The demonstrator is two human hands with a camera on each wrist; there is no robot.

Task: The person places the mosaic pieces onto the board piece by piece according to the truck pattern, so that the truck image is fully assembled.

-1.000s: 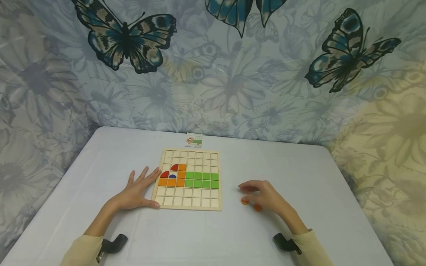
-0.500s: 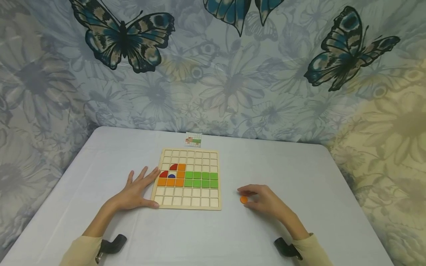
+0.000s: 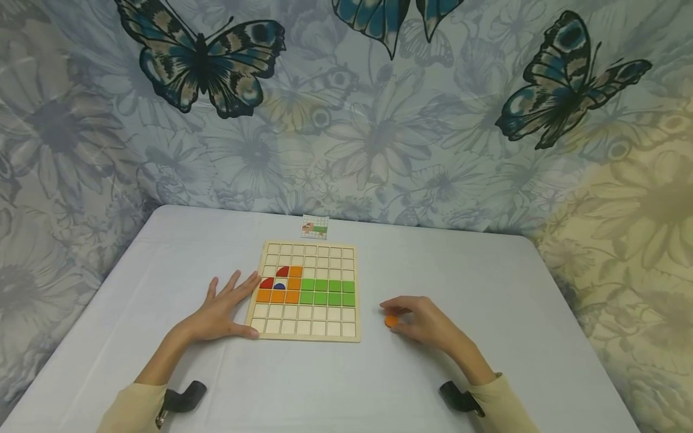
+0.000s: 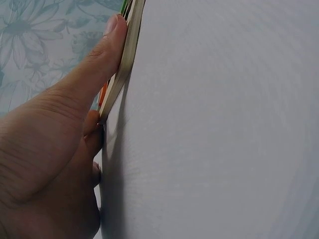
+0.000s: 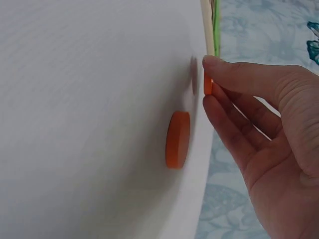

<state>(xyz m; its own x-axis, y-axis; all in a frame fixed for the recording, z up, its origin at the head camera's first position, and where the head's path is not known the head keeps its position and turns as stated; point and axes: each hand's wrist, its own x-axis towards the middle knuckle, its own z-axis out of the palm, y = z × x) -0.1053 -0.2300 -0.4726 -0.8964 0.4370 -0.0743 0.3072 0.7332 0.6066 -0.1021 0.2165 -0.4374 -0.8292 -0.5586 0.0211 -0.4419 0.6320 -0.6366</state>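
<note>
My left hand (image 3: 218,317) rests at the left side of a wooden grid board (image 3: 325,340), fingers spread, with thumb and fingertips touching its edge. The left wrist view shows that thumb (image 4: 94,64) lying along the board's rim (image 4: 124,59). Set in the board are green squares (image 3: 322,291), orange squares (image 3: 278,296), red quarter-circles (image 3: 283,272) and a blue half-circle (image 3: 279,287). To the right of the board, my right hand (image 3: 428,325) pinches an orange disc (image 3: 391,321) between thumb and fingertips, held above the table. A second orange disc (image 5: 177,140) lies on the cloth beneath that hand.
A small picture card (image 3: 314,227) with a grid pattern lies behind the board, near the table's back edge. White cloth (image 3: 460,270) covers the table. A butterfly-patterned backdrop (image 3: 379,150) rises behind it.
My right hand has pinched one orange disc and lifted it, moving slightly left toward the board. The second disc has gone out of sight under the hand in the head view. My left hand stays put.
</note>
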